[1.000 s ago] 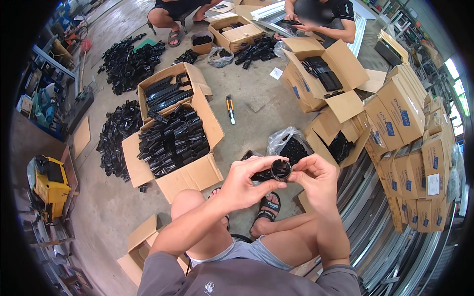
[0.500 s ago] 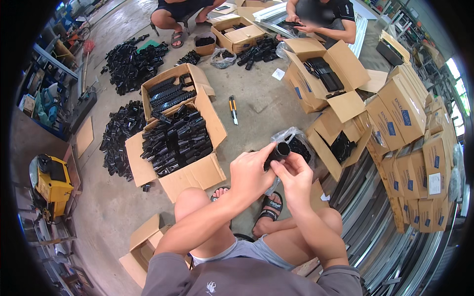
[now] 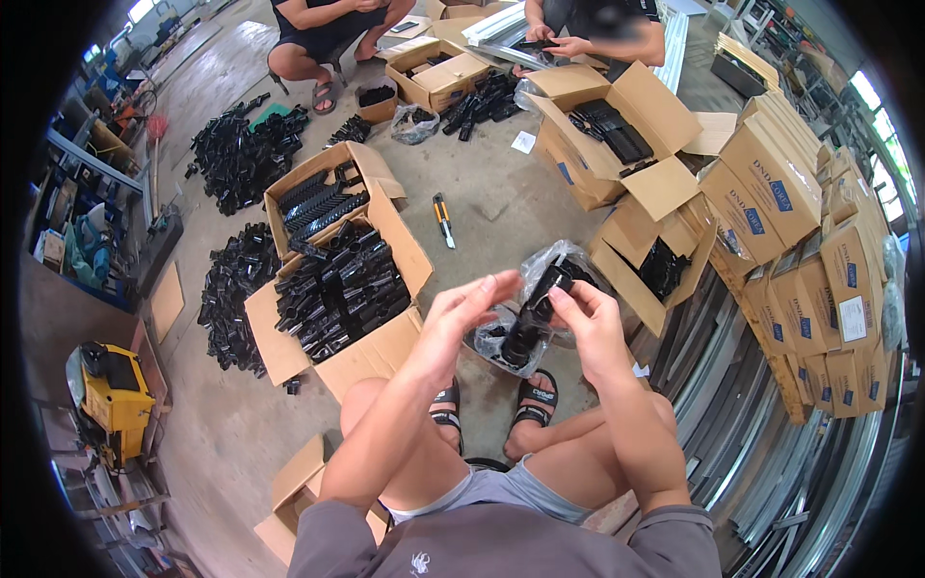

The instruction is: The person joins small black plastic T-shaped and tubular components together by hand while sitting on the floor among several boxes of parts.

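Note:
My right hand (image 3: 588,316) pinches the upper end of a black tubular part (image 3: 526,333), which hangs tilted in front of my knees. Its exact kind I cannot make out. My left hand (image 3: 464,306) is apart from the part, just to its left, with fingers stretched out and nothing in them. Behind and below the part lies a clear plastic bag (image 3: 536,262) with small black pieces in it, partly covered by my right hand and the part.
On the left stands an open carton (image 3: 372,358) full of black tubular parts, with loose piles (image 3: 237,289) beside it. An orange-black utility knife (image 3: 443,221) lies on the floor. Open cartons (image 3: 617,310) and metal profiles (image 3: 708,409) are at right. Two people sit at the far side.
My left hand has let go of the black tubular part and moved left, its fingers now straight. The part has swung from between both hands to a downward tilt in my right hand.

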### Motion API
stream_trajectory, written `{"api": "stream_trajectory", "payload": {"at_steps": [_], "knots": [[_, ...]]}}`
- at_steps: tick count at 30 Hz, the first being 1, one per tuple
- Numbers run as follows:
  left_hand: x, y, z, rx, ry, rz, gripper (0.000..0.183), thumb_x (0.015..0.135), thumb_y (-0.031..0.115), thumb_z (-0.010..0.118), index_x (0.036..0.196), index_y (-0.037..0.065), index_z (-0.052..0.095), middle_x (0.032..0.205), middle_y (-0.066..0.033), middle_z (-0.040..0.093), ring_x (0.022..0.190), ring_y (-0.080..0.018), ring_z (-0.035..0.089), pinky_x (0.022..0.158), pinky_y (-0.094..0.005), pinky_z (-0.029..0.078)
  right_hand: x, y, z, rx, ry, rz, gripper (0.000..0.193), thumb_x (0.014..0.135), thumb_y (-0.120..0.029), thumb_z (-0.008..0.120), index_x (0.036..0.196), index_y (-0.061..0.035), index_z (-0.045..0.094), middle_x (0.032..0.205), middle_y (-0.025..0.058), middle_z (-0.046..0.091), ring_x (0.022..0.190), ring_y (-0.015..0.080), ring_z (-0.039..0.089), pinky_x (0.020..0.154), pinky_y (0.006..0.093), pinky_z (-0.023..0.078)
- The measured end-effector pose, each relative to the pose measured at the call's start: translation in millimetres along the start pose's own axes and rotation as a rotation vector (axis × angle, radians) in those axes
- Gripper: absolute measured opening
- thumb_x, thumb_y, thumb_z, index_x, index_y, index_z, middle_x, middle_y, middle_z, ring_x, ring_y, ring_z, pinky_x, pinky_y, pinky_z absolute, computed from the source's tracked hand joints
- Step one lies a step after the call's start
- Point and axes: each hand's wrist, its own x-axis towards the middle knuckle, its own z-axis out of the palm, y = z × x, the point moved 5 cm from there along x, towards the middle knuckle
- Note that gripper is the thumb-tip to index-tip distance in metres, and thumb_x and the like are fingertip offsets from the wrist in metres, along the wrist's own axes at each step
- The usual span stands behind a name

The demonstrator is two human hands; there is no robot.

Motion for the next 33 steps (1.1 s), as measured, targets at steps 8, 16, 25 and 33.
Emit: {"api": "stream_trajectory", "payload": {"at_steps": [8, 16, 25, 33], "knots": [[-5.0, -46.4, 40.4, -0.433, -0.018, -0.165, 0.049, 0.101, 0.034, 0.054, 0.140, 0.005, 0.051, 0.125, -0.0028, 0.062, 0.115, -0.0136, 0.057, 0.100, -0.0312, 0.045, -7.6, -6.7, 6.7, 0.099, -0.024, 0.029, 0.024, 0.096, -0.018, 0.064, 0.107, 0.0032, 0.066, 0.091, 0.0033, 0.068, 0.081, 0.0075, 0.062, 0.074, 0.0228, 0.050], [2.6, -51.0, 31.9, -0.319, 0.058, -0.125, 0.041, 0.100, 0.027, 0.058, 0.137, 0.011, 0.057, 0.111, 0.0016, 0.068, 0.095, -0.0076, 0.061, 0.082, -0.0236, 0.050, -1.5, -9.1, -3.2, -0.083, 0.012, -0.152, 0.026, 0.092, -0.016, 0.069, 0.109, 0.0034, 0.068, 0.098, 0.0028, 0.058, 0.086, 0.0080, 0.057, 0.074, 0.0233, 0.049], [4.9, -47.5, 25.7, 0.211, 0.130, 0.148, 0.034, 0.098, 0.014, 0.060, 0.131, 0.005, 0.060, 0.104, 0.0013, 0.067, 0.090, -0.0028, 0.054, 0.080, -0.0206, 0.047, -1.5, -18.0, -11.4, -0.212, 0.040, 0.006, 0.031, 0.089, -0.017, 0.073, 0.107, 0.0064, 0.066, 0.089, 0.0084, 0.071, 0.078, 0.0087, 0.065, 0.071, 0.0230, 0.053], [1.9, -43.8, 27.8, 0.338, 0.134, 0.185, 0.035, 0.095, 0.012, 0.065, 0.129, 0.005, 0.062, 0.094, 0.0031, 0.068, 0.081, -0.0017, 0.053, 0.072, -0.0196, 0.047, -6.6, -14.7, -12.6, -0.061, 0.107, -0.019, 0.030, 0.088, -0.019, 0.074, 0.102, 0.0066, 0.065, 0.087, 0.0104, 0.071, 0.076, 0.0098, 0.067, 0.069, 0.0223, 0.054]]}}
